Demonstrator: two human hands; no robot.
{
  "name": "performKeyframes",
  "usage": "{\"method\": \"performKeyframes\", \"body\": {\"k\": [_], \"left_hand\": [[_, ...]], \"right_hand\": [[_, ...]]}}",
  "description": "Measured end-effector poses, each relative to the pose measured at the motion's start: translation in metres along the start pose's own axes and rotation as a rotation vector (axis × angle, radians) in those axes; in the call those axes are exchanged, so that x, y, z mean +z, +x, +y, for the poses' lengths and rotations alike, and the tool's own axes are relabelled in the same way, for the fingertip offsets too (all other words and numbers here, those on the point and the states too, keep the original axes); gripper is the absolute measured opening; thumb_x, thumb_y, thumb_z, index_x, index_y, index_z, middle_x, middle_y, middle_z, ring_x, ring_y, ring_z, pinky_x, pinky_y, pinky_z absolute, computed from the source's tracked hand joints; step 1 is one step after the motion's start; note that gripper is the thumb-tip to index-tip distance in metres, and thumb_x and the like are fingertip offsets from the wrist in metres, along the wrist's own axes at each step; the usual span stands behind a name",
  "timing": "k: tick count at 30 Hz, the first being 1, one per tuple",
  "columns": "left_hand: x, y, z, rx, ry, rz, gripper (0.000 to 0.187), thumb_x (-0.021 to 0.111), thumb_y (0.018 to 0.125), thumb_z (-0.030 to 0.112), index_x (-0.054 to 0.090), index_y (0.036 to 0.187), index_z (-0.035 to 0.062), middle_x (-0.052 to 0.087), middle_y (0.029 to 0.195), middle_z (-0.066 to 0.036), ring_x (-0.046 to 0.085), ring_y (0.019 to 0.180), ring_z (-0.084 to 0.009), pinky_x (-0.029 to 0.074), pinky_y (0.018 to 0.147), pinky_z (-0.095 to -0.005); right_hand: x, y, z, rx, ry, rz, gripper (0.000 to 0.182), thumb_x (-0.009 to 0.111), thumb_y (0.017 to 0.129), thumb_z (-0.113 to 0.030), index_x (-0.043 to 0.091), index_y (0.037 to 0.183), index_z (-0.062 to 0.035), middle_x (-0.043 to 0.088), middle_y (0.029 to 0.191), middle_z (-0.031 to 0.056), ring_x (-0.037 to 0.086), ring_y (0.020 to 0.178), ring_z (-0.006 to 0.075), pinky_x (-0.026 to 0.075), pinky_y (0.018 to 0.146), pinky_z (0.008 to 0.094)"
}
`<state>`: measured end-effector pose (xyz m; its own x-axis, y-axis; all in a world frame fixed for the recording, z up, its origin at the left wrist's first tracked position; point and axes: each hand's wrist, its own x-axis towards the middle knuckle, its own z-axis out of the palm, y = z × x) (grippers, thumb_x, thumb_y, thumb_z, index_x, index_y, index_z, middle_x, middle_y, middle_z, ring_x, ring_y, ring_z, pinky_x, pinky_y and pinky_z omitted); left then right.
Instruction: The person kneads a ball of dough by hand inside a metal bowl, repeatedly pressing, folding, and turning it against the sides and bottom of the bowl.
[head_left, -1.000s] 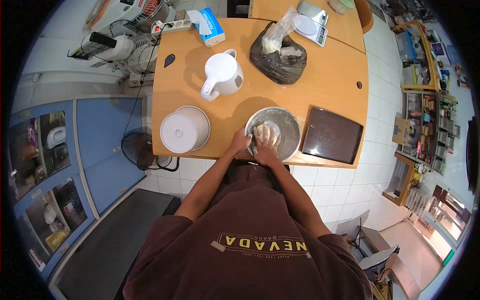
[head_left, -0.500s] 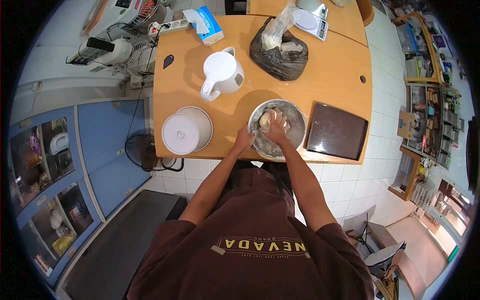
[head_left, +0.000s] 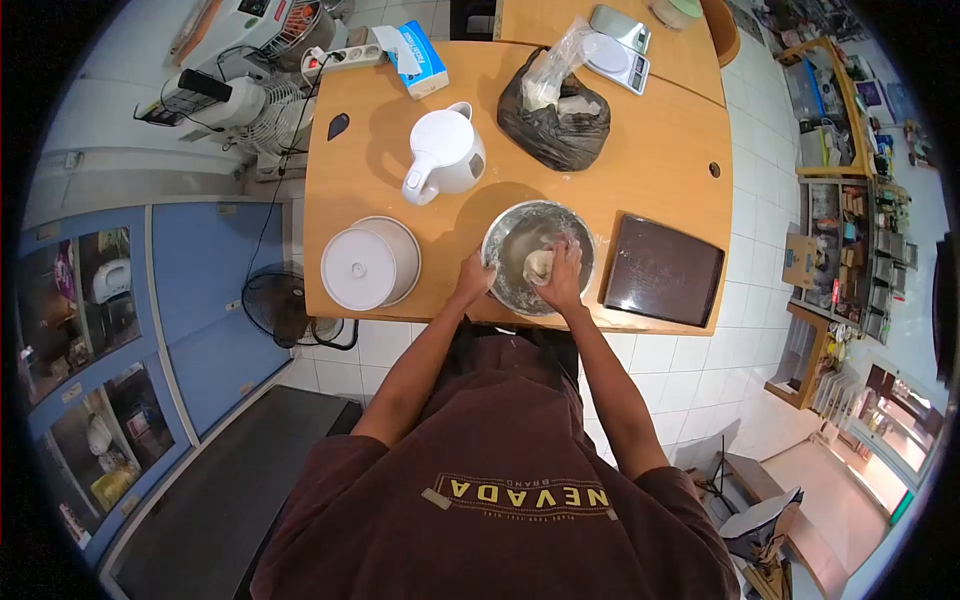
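Observation:
A metal mixing bowl (head_left: pixel 512 288), its inside smeared with flour, stands near the table's front edge. My left hand (head_left: pixel 477 274) grips its left rim with the fingers closed. Inside the bowl my right hand (head_left: pixel 566 270) curls around the right side of a pale lump of dough (head_left: pixel 537 266). The dough sits right of the bowl's middle, and part of it is hidden by my fingers.
A dark tray (head_left: pixel 664 270) lies right of the bowl, and a white lidded container (head_left: pixel 368 262) stands left. Further back are a white electric kettle (head_left: pixel 445 150), a black plastic bag (head_left: pixel 560 130), a kitchen scale (head_left: pixel 617 62) and a tissue box (head_left: pixel 420 70).
My right hand has moved from lying spread over the dough to curling around its right side. The dough has shifted towards me in the bowl. My left hand stays at the rim.

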<state>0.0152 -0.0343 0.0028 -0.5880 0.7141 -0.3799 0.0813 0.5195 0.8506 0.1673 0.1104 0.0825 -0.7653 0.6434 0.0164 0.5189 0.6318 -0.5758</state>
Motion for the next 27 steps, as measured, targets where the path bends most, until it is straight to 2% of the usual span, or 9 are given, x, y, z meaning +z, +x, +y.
{"method": "performKeyframes", "body": {"k": [3, 7, 10, 12, 15, 21, 25, 26, 27], "left_hand": [[0.0, -0.004, 0.008, 0.015, 0.021, -0.005, 0.049, 0.063, 0.079, 0.009, 0.053, 0.126, -0.0007, 0.065, 0.109, -0.027, 0.061, 0.103, -0.0444, 0.049, 0.09, -0.0466], [0.001, -0.011, 0.017, 0.106, -0.034, -0.038, 0.053, 0.062, 0.08, 0.008, 0.049, 0.131, 0.0013, 0.064, 0.112, -0.027, 0.061, 0.105, -0.0447, 0.048, 0.091, -0.0471], [0.002, -0.015, 0.024, 0.001, 0.065, -0.07, 0.055, 0.063, 0.08, 0.008, 0.048, 0.132, 0.0013, 0.063, 0.113, -0.027, 0.059, 0.106, -0.046, 0.047, 0.092, -0.0473], [0.0, -0.015, 0.026, 0.024, 0.024, -0.083, 0.055, 0.063, 0.079, 0.009, 0.048, 0.131, 0.0006, 0.062, 0.114, -0.028, 0.058, 0.107, -0.0466, 0.047, 0.092, -0.0473], [0.0, -0.015, 0.02, 0.059, 0.047, -0.088, 0.058, 0.065, 0.079, 0.01, 0.047, 0.133, 0.0009, 0.06, 0.117, -0.029, 0.056, 0.11, -0.0478, 0.046, 0.094, -0.0481], [0.009, -0.012, -0.01, 0.071, 0.064, -0.122, 0.065, 0.067, 0.078, 0.008, 0.041, 0.138, 0.0017, 0.057, 0.122, -0.031, 0.052, 0.114, -0.0499, 0.042, 0.097, -0.0506], [0.005, -0.013, 0.008, 0.047, 0.066, -0.101, 0.064, 0.067, 0.077, 0.007, 0.043, 0.137, 0.0017, 0.058, 0.12, -0.03, 0.054, 0.113, -0.0489, 0.044, 0.096, -0.0499], [0.003, -0.012, 0.012, 0.052, 0.061, -0.103, 0.062, 0.067, 0.077, 0.007, 0.045, 0.135, 0.0013, 0.059, 0.119, -0.03, 0.056, 0.111, -0.0481, 0.044, 0.096, -0.0494], [0.004, -0.009, 0.01, 0.056, 0.054, -0.102, 0.06, 0.067, 0.077, 0.007, 0.046, 0.133, 0.0008, 0.061, 0.117, -0.029, 0.057, 0.11, -0.0473, 0.045, 0.095, -0.0489]], "right_hand": [[0.007, -0.012, 0.013, 0.128, 0.18, -0.196, 0.083, 0.074, 0.069, -0.017, 0.034, 0.141, -0.007, 0.036, 0.138, 0.0225, 0.036, 0.124, 0.0482, 0.031, 0.104, 0.0572], [0.012, -0.023, 0.001, 0.051, -0.053, -0.187, 0.084, 0.07, 0.073, -0.014, 0.028, 0.146, -0.0088, 0.033, 0.144, 0.0191, 0.034, 0.129, 0.0452, 0.026, 0.106, 0.0617], [0.021, -0.026, -0.007, 0.069, -0.228, -0.219, 0.079, 0.067, 0.077, -0.015, 0.029, 0.146, -0.0105, 0.034, 0.145, 0.0178, 0.031, 0.134, 0.0436, 0.022, 0.106, 0.0681], [0.027, -0.027, -0.008, 0.067, -0.342, -0.28, 0.077, 0.065, 0.08, -0.016, 0.029, 0.147, -0.0113, 0.034, 0.145, 0.0169, 0.031, 0.135, 0.0418, 0.02, 0.106, 0.0704], [0.048, -0.016, -0.007, 0.045, -0.457, -0.289, 0.069, 0.063, 0.082, -0.018, 0.032, 0.144, -0.0131, 0.034, 0.145, 0.0169, 0.03, 0.135, 0.0414, 0.022, 0.106, 0.0686], [0.067, 0.015, -0.004, 0.273, -0.356, -0.435, 0.047, 0.059, 0.086, -0.022, 0.041, 0.128, -0.0124, 0.033, 0.146, 0.0189, 0.029, 0.135, 0.0459, 0.024, 0.104, 0.0687], [0.087, 0.016, 0.032, 0.224, -0.215, -0.391, 0.045, 0.061, 0.081, -0.023, 0.044, 0.121, -0.0123, 0.04, 0.131, 0.0206, 0.032, 0.129, 0.0482, 0.023, 0.101, 0.0714], [0.092, 0.017, 0.045, 0.185, -0.076, -0.302, 0.044, 0.065, 0.074, -0.017, 0.048, 0.114, -0.0132, 0.045, 0.119, 0.0201, 0.038, 0.122, 0.0463, 0.025, 0.102, 0.067], [0.082, 0.022, 0.05, 0.166, 0.002, -0.316, 0.045, 0.067, 0.073, -0.016, 0.049, 0.114, -0.0132, 0.046, 0.121, 0.0206, 0.038, 0.124, 0.0461, 0.021, 0.105, 0.0656]]}}
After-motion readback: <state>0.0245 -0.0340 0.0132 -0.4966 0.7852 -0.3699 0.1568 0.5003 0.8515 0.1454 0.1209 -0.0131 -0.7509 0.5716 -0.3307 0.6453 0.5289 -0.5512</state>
